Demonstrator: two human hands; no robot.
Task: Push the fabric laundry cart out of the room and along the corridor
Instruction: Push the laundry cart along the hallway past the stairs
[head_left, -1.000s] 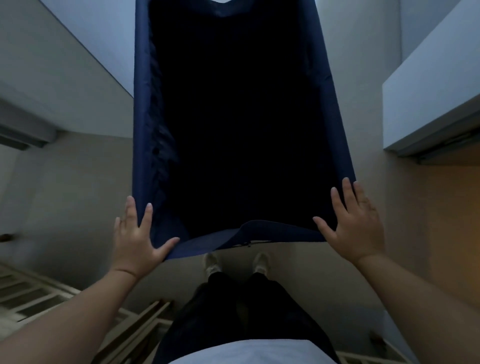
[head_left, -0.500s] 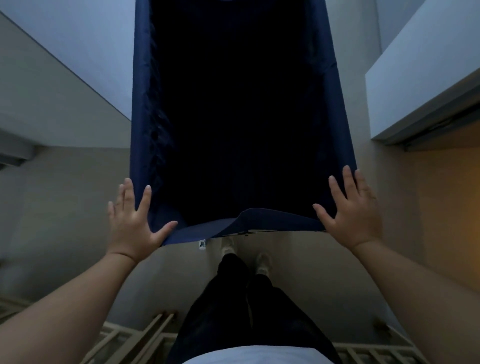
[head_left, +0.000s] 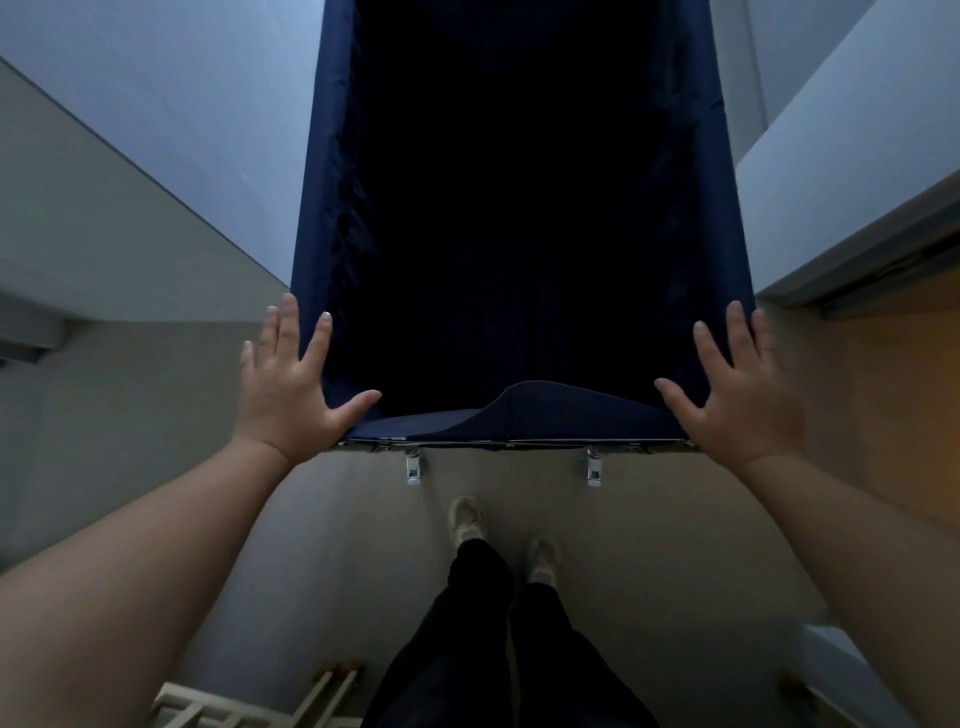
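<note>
Left grip (head_left: 291, 387) and right grip (head_left: 737, 397) spread flat, pressed on near corners of laundry cart (head_left: 545, 415). Push best shared evenly so cart is kept straight.

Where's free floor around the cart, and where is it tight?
Bare floor lies between the cart near edge and the shoes, and outside the left hand and right hand. Ahead, left wall and right wall crowd the cart.

The left hand (head_left: 291, 384) and right hand (head_left: 737, 400) have bare forearms (head_left: 156, 571) reaching from the lower corners. Lower middle of the frame: loose black trousers (head_left: 467, 649), pale trainers (head_left: 467, 519)
</note>
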